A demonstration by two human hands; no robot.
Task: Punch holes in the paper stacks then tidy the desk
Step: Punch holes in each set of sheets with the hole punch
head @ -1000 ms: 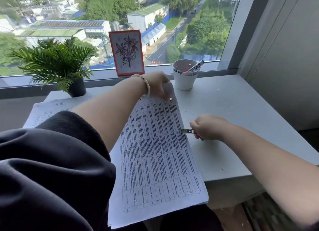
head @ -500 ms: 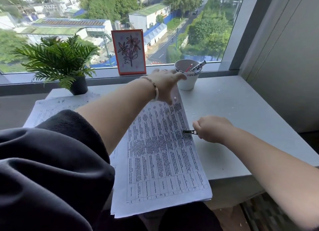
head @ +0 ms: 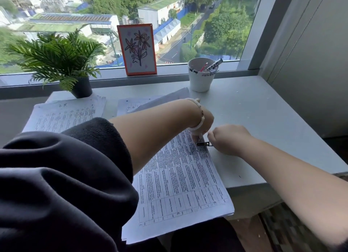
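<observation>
The paper stack (head: 180, 178) is laid overhanging the bench's (head: 263, 120) front edge. It is pressed down by the left hand (head: 204, 124), its grip unclear, so the punch (head: 204, 144), clenched in the right hand (head: 228, 139), bites its right edge.

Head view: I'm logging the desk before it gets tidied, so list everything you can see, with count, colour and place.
Paper stack: one, white with printed tables, front centre, overhanging the desk edge.
Other papers: at least two loose piles, white, rear left of desk.
Hole punch: one, dark metal, small, at the stack's right edge.
Cup: one, white, rear of desk, holding markers.
Potted plant: one, green in a black pot, rear left.
Flower picture: one, orange frame, on the window sill.
Desk: one, pale grey, with paper specks.
Left hand: on the stack beside the punch; white bracelet, black sleeve.
Right hand: curled round the punch.
</observation>
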